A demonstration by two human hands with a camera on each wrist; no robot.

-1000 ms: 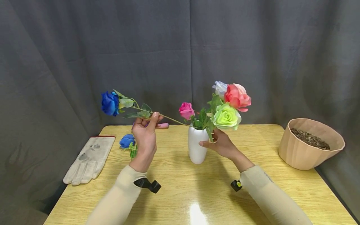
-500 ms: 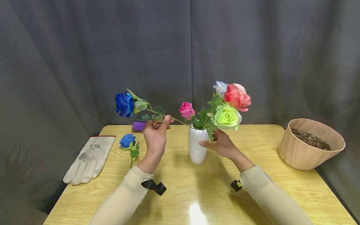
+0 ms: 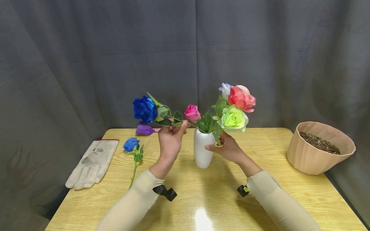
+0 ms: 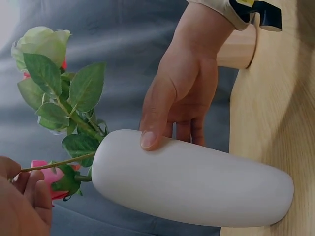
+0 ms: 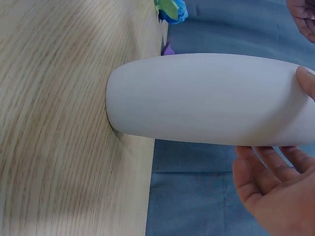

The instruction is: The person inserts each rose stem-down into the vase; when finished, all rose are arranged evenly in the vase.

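My left hand [image 3: 170, 142] pinches the stem of a dark blue artificial rose [image 3: 144, 109] between thumb and fingers. The bloom leans out to the left, and the stem's lower end reaches into the mouth of a white vase [image 3: 203, 150]. Upright on the table, the vase is held near its top by my right hand [image 3: 231, 149], thumb on the near side and fingers around the far side. It contains a small pink rose [image 3: 192, 113], a green rose [image 3: 233, 118], a coral rose [image 3: 242, 98] and a pale bluish-white flower [image 3: 225, 90]. Their lower stems are hidden inside.
A lighter blue rose [image 3: 131, 144] lies on the wooden table [image 3: 260, 211], left of my left hand. Behind it is a purple-bladed hand trowel [image 3: 145, 130]. A grey-white glove [image 3: 89, 165] lies at the left edge. A beige pot [image 3: 309, 157] of dark soil-like material stands at right.
My left hand has moved right toward the vase, bringing the dark blue rose along with its stem sliding deeper into the mouth. The right hand and vase have barely moved.
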